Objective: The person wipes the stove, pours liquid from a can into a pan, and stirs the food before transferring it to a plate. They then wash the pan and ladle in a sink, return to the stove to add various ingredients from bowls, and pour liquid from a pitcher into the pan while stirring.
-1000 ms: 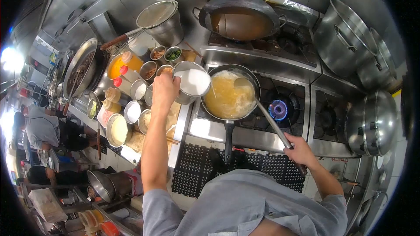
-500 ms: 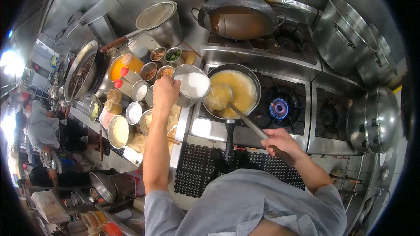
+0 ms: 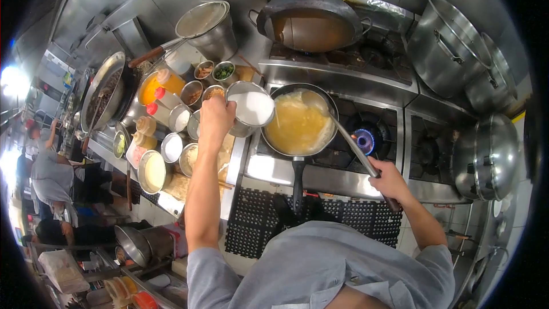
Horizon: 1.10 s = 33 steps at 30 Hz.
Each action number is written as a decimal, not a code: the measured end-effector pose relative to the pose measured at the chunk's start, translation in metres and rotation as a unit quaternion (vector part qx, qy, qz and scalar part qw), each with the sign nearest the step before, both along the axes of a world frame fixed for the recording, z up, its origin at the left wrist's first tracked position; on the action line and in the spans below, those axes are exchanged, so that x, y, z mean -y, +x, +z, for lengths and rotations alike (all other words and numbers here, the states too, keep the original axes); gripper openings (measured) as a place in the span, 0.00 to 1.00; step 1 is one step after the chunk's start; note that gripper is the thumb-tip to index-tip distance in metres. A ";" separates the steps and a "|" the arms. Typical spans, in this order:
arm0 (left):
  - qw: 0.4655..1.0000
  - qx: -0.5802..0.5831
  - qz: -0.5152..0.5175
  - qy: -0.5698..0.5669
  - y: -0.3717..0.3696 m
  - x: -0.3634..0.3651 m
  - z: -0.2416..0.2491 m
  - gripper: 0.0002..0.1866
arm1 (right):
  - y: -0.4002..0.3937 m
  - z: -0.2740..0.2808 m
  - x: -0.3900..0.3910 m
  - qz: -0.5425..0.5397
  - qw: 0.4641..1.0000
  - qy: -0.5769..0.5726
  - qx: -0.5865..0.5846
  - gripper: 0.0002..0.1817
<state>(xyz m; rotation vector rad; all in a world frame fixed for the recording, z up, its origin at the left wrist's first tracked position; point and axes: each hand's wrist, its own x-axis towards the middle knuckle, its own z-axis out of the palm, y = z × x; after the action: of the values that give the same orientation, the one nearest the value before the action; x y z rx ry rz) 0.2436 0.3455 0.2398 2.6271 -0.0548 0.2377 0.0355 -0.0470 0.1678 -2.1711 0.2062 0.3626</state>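
My left hand (image 3: 216, 115) grips the rim of a metal pot (image 3: 243, 129) of white liquid (image 3: 251, 107), tilted toward the frying pan (image 3: 264, 137) at its right. Yellow liquid (image 3: 296, 130) with pale swirls fills the pan, whose black handle (image 3: 298, 180) points toward me. My right hand (image 3: 389, 182) is closed round the dark handle end of a ladle (image 3: 354, 147). The ladle's bowl (image 3: 314, 100) lies in the liquid at the pan's upper right side. A thin stream between pot and pan is hard to make out.
A gas flame (image 3: 363, 142) burns right of the pan. Behind stands a large wok (image 3: 311, 0) of brown liquid. Tall steel pots (image 3: 449, 40) are at the right. Small containers and squeeze bottles (image 3: 166, 98) crowd the left counter. Other people (image 3: 51, 174) stand at far left.
The ladle's bowl has moved from the pan's left side to its upper right, and my right hand has shifted right. My left hand and the pot stay nearly in place.
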 end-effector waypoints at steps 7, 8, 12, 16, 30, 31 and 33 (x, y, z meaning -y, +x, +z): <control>0.999 -0.033 0.001 -0.021 -0.004 0.003 0.006 0.14 | -0.028 0.051 -0.011 0.004 0.965 0.193 -0.177 0.23; 0.999 -0.034 0.000 -0.020 -0.003 0.003 0.004 0.14 | -0.026 0.056 -0.016 0.004 0.965 0.193 -0.177 0.23; 1.000 0.008 0.004 -0.008 -0.003 0.000 -0.007 0.13 | -0.016 0.051 -0.028 -0.058 0.900 0.354 -0.247 0.11; 1.000 -0.010 0.006 -0.008 -0.005 -0.001 -0.004 0.13 | 0.004 0.047 -0.049 -0.047 0.890 0.384 -0.240 0.08; 1.000 -0.001 -0.008 0.001 -0.001 0.002 -0.003 0.13 | 0.015 0.004 -0.006 0.015 1.000 -0.006 -0.026 0.36; 1.000 0.017 -0.010 0.014 0.001 0.001 -0.005 0.14 | 0.008 0.002 0.001 0.050 0.997 -0.037 0.035 0.36; 1.000 0.008 -0.009 0.008 0.000 0.002 -0.002 0.14 | -0.006 0.022 0.001 0.030 0.999 -0.020 -0.023 0.36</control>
<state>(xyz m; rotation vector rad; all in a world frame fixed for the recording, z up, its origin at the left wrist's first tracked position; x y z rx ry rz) 0.2432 0.3435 0.2373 2.6386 -0.0852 0.2543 0.0300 -0.0477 0.1898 -2.2129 0.1767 0.4461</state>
